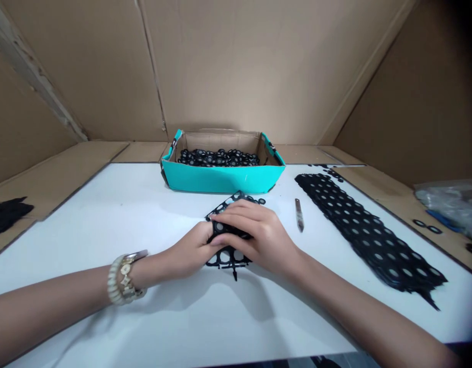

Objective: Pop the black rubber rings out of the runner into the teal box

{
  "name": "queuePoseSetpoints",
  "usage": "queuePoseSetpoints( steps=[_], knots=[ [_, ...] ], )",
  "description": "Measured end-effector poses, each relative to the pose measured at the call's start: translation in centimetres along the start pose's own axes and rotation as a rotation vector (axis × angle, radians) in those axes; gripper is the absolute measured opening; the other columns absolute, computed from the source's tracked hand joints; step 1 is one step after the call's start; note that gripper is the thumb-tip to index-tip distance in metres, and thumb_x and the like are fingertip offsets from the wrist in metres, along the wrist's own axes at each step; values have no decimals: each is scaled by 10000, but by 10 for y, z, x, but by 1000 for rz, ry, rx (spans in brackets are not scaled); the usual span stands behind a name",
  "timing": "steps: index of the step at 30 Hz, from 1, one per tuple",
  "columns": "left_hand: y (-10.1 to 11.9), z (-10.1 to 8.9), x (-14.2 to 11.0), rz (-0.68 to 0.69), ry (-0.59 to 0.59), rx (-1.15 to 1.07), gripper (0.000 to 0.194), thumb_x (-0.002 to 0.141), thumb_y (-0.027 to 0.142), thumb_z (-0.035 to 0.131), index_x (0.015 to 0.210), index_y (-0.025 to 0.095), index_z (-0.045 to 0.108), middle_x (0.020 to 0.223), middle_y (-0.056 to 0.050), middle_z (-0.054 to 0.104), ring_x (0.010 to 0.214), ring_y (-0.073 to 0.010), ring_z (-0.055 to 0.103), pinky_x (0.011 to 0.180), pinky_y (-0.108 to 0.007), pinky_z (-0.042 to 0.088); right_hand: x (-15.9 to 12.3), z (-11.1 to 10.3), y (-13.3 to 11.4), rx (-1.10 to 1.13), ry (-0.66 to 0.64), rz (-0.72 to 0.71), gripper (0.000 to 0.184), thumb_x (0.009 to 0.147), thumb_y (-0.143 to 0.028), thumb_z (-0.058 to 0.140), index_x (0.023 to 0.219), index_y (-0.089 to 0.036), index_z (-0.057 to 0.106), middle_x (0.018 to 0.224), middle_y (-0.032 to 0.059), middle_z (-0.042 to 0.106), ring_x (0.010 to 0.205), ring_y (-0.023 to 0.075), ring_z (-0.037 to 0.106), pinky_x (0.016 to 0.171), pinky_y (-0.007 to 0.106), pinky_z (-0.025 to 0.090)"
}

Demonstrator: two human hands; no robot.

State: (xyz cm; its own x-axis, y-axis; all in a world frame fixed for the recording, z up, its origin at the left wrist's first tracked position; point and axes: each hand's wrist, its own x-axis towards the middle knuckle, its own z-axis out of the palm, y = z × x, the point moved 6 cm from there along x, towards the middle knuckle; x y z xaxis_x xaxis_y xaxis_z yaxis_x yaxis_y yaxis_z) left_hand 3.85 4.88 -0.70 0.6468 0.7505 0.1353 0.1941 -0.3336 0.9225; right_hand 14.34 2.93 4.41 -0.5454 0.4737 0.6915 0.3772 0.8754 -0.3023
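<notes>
Between both hands, near the middle of the white surface (143, 204), a black perforated sheet (230, 255), folded up at its centre. Held from one side by the left hand (193, 245), closed on the fold, with most fingers hidden underneath. Held from the other by the right hand (266, 230), fingers laid over the top, thumb pressed along the near side, barely open. Step in hand, by the look of the bend: probably flexing the sheet to loosen its round pieces. For the next move, most likely a steady left hold and a firm pinch or push from the right, with care against tearing the thin strips along the near edge. Just past the fingers, a small loose ring (262, 201). Directly behind, the turquoise box (224, 179), very near the far corner of the sheet; touching or not, cannot tell. Inside, a heap of black rings (220, 157). To the right, a pointed blade (299, 214), then a long stack of sheets (358, 230) running along the cardboard border, limiting sideways travel there. Most room for moving to the left, as far as the dark pile (7, 214) on the cardboard.
</notes>
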Motion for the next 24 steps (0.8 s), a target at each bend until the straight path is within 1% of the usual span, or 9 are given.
queuePoseSetpoints(
  steps=[5,9,13,15,17,19,21,22,24],
  knots=[
    [8,4,-2,68,-20,140,268,942,248,402,718,154,517,720,1,548,772,-141,519,716,-239,416,-1,-2,8,230,47,286,164,912,-198,589,847,-174,738,806,24,742,744,165,667,682,264,509],
    [4,3,-1,2,-16,92,276,945,360,448,818,144,564,754,-2,574,700,-133,483,666,-238,399,-6,-15,33,378,243,568,269,912,-318,595,701,-189,700,711,0,719,669,146,671,645,238,514],
    [3,4,-2,-48,-41,80,297,938,390,465,818,149,591,795,-13,612,744,-156,514,702,-251,415,-15,-42,65,451,541,601,318,894,-419,606,687,-182,650,602,-2,640,484,128,592,516,259,509],
    [5,5,-3,-40,-57,34,286,951,379,457,853,157,609,882,-16,643,808,-162,542,745,-248,426,-18,-53,71,358,575,591,306,893,-411,613,693,-184,663,605,4,637,504,130,583,524,264,502],
    [5,4,-4,-45,-32,2,285,952,383,466,852,157,608,916,-17,651,821,-157,551,745,-242,434,-14,-52,62,229,469,523,241,910,-365,603,775,-196,710,708,26,688,647,154,631,648,294,524],
    [3,4,-4,-50,-19,7,292,950,384,465,838,151,600,853,-20,638,766,-148,543,692,-238,437,-5,-38,39,137,274,330,172,886,-346,644,948,-211,730,906,50,726,848,192,652,805,346,518],
    [4,3,-4,-6,1,34,270,943,362,463,843,150,596,813,-27,614,749,-151,535,676,-242,442,2,-17,13,128,45,116,303,847,-329,695,1125,-209,689,1058,64,715,969,220,639,885,379,498],
    [6,3,-4,32,8,54,249,940,345,461,857,153,596,827,-33,609,778,-160,539,703,-250,448,2,-8,5,158,-43,70,322,855,-306,687,1159,-203,674,1080,64,713,983,221,642,881,371,503],
    [9,3,-3,77,-2,88,230,945,325,449,863,160,588,862,-39,606,829,-169,537,766,-263,444,3,-1,2,257,-75,142,204,923,-231,584,1085,-199,702,1019,39,736,933,190,673,835,319,525]
  ],
)
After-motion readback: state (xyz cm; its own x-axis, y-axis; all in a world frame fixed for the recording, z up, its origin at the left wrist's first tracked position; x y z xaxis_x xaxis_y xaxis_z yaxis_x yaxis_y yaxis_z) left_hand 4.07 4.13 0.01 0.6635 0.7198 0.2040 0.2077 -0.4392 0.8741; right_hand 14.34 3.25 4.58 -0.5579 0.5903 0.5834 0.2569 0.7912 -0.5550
